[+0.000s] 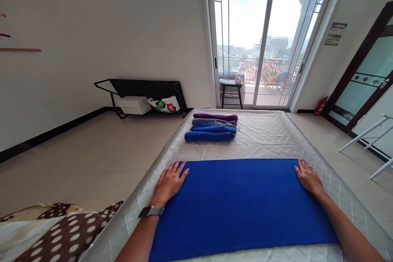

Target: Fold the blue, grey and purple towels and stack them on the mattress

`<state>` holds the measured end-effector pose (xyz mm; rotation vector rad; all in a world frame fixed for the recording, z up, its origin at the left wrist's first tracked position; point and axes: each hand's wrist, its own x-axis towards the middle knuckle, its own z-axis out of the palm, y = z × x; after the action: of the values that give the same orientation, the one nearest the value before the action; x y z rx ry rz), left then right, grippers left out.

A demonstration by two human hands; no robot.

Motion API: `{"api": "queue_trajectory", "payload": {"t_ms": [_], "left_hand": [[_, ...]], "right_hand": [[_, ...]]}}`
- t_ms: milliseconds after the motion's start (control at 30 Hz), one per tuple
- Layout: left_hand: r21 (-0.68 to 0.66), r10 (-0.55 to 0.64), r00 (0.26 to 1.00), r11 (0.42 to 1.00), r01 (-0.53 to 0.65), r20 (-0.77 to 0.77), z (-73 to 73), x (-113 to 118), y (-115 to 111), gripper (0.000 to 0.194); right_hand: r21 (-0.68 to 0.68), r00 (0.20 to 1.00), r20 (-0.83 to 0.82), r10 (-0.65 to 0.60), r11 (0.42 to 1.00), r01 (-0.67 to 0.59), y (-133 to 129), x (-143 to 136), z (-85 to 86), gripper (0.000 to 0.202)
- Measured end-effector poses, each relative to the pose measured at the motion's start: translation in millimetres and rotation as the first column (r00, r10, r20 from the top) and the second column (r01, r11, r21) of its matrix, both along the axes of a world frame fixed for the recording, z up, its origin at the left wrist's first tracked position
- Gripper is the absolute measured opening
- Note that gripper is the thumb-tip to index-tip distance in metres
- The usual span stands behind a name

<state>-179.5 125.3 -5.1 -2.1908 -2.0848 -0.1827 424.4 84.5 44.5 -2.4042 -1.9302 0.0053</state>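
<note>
A blue cloth point(242, 204), looking like a towel, lies spread flat across the quilted mattress point(264, 139). My left hand point(170, 180) rests with fingers spread on its far left corner, and a watch point(151, 211) is on that wrist. At the far right corner my right hand point(308, 176) lies flat, fingers stretched out over the edge. Beyond the cloth, several rolled cloths sit in a row: a blue roll point(209, 136) nearest, another blue roll point(215, 127), a grey roll point(214, 122) and a purple roll point(215, 117) farthest.
A brown polka-dot cloth point(70, 233) lies beside the mattress at lower left. By the wall stands a black rack point(144, 88) with white boxes point(133, 105) and a bag point(165, 105). A stool point(231, 84) is near the sliding door; a fire extinguisher point(321, 106) stands right.
</note>
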Motion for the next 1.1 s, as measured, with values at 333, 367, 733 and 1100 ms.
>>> {"api": "queue_trajectory", "payload": {"t_ms": [333,367,733,1100], "left_hand": [[-0.038,0.051,0.998,0.998,-0.05,0.034,13.1,11,-5,0.057],[-0.044,0.056,0.998,0.998,-0.055,0.039,14.6,12,-5,0.058],[-0.012,0.064,0.997,0.998,-0.064,0.051,17.5,18,-5,0.058],[0.0,0.05,0.998,0.999,-0.05,0.033,6.0,10,-2,0.058]], "right_hand": [[-0.097,0.999,0.027,-0.028,0.995,0.03,-1,-13,18.1,0.066],[-0.104,0.998,0.039,-0.039,0.994,0.043,-1,-15,21.0,0.066],[0.076,0.807,-0.071,0.586,0.81,-0.581,-7,-227,25.4,0.059],[-0.022,0.9,-0.115,0.421,0.905,-0.426,16,-169,13.1,0.064]]}}
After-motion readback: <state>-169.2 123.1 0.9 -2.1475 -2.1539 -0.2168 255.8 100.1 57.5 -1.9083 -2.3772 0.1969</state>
